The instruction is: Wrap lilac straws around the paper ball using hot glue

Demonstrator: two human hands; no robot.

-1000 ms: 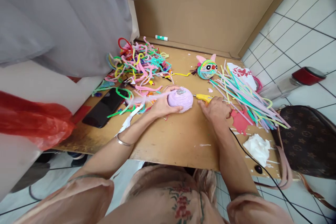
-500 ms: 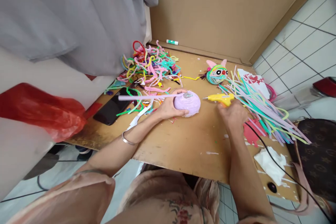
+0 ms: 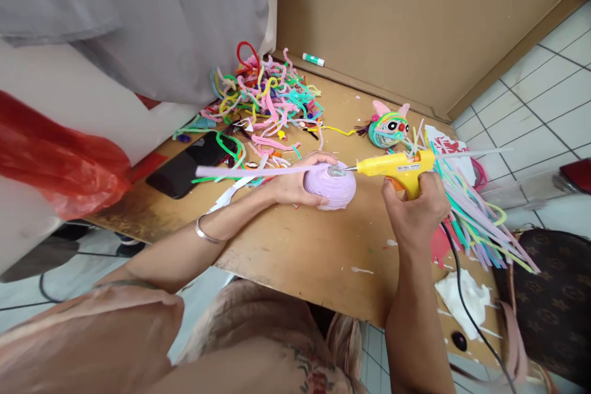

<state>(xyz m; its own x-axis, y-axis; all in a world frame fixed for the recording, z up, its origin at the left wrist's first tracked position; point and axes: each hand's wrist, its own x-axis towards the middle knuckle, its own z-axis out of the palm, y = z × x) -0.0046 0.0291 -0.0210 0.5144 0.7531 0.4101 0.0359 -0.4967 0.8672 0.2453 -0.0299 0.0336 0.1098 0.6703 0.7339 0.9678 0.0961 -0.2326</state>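
My left hand (image 3: 300, 188) is wrapped round a ball covered in lilac pipe cleaner (image 3: 335, 192). One loose lilac pipe cleaner end (image 3: 240, 171) sticks out from it to the left. A bare, clear-grey patch (image 3: 336, 170) shows on top of the ball. In my right hand (image 3: 418, 206) is a yellow hot glue gun (image 3: 394, 165), held by its handle, with a glue stick (image 3: 480, 152) poking out of its back. The nozzle tip is at the right edge of the bare patch; whether it touches, I cannot tell.
Tangled pipe cleaners (image 3: 272, 95) lie at the back left, near a black phone (image 3: 184, 166) and a glue stick tube (image 3: 313, 60). A decorated ball with pink ears (image 3: 388, 126) stands at the back right. Straight pipe cleaners (image 3: 489, 215), a white tissue (image 3: 462, 301) and a black cable (image 3: 462, 283) are on the right.
My right hand has lifted the glue gun and brought its nozzle left to the ball's bare patch. My left hand keeps its hold on the ball. The view has shifted slightly.
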